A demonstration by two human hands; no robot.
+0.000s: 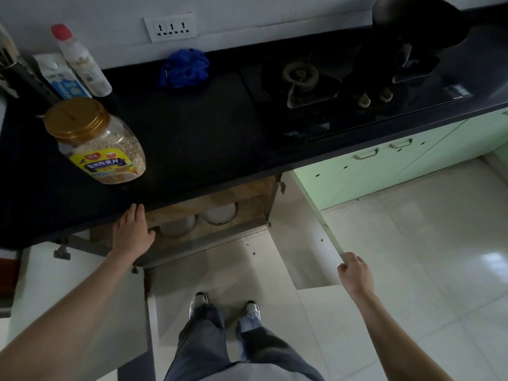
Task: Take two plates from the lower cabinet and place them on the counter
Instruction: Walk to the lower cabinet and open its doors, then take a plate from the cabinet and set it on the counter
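Two white plates show inside the open lower cabinet (247, 199), one on the left (177, 228) and one on the right (220, 214), both partly hidden under the dark counter (192, 138). My left hand (133, 233) reaches towards the cabinet with straight fingers that overlap the counter's front edge, just left of the left plate. It holds nothing. My right hand (354, 272) grips the top edge of the open right cabinet door (302, 229).
On the counter stand an oat jar with a gold lid (96, 138), a milk carton (61, 78), a red-capped bottle (81, 59), a blue cloth (185, 67) and a gas hob (316, 78) with a black wok (417, 26). The left door (82, 298) also hangs open. My feet stand on pale floor tiles.
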